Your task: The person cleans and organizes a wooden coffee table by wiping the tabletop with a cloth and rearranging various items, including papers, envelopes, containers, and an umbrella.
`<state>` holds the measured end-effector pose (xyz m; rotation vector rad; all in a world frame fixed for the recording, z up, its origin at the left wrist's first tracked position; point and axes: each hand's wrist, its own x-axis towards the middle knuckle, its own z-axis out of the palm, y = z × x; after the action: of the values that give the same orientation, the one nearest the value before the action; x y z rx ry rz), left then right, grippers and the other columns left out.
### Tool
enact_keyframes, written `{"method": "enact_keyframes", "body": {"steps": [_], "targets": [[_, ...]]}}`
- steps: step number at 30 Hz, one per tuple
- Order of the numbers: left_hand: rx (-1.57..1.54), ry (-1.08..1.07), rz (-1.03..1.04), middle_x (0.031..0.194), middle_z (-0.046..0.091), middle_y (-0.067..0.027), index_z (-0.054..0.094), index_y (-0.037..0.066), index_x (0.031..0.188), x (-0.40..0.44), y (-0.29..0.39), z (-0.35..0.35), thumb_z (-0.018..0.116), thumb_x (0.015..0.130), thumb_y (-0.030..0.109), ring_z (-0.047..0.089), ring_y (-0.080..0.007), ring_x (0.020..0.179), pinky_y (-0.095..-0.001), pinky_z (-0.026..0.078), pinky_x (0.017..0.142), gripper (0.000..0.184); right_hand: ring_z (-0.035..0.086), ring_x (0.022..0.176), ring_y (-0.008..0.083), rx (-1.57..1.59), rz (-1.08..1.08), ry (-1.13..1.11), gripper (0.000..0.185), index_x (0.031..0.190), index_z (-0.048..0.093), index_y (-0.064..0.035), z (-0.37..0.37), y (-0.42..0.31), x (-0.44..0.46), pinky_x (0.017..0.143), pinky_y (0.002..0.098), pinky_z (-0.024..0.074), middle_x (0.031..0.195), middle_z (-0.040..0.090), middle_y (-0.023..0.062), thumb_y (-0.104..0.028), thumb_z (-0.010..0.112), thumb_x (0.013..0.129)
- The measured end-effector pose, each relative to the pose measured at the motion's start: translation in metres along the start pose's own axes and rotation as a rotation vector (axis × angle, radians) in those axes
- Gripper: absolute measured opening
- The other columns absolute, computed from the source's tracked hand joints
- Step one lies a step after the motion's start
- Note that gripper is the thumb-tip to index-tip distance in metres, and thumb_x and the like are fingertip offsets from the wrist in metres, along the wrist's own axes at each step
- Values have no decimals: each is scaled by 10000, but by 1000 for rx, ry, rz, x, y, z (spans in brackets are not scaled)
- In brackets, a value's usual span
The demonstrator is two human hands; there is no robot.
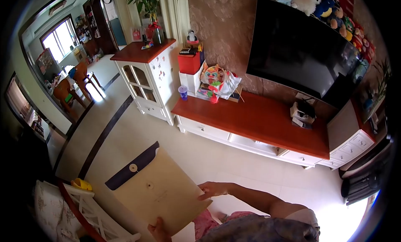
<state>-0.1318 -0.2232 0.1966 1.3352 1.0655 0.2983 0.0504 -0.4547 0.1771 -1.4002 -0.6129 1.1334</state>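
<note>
L fingers [159, 222] & R fingers [204, 196] hold tan env. [163, 189] (dk. flap [142, 159] w/ button [133, 167]) over pale floor [188, 154].

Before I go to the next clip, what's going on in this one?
A person holds up a large tan envelope with a dark flap. The left hand grips its bottom edge, the right hand its right side. Beyond it, a long cabinet with a red-brown top stands below a dark-screened TV.
</note>
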Motion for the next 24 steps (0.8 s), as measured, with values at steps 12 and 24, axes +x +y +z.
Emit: {"method": "enact_keyframes", "body": {"steps": [12,24], "targets": [[-443,-242,154,983,619,-146,480,-47,1169,211,70,60,554,865,144,620,-231,836,-335,502,720,366,592,928,170,125,153,58,395,1187,513,-16,-105,-59,158,783,312,502,1079,605,92,-281,562,899],[-612,-417,53,1174,525,-139,413,-38,1244,375,247,269,551,903,144,538,-255,1049,-389,457,891,410,568,584,118,310,-337,568,296,1138,504,10,-309,-136,305,507,255,474,777,574,51,-179,550,916]]}}
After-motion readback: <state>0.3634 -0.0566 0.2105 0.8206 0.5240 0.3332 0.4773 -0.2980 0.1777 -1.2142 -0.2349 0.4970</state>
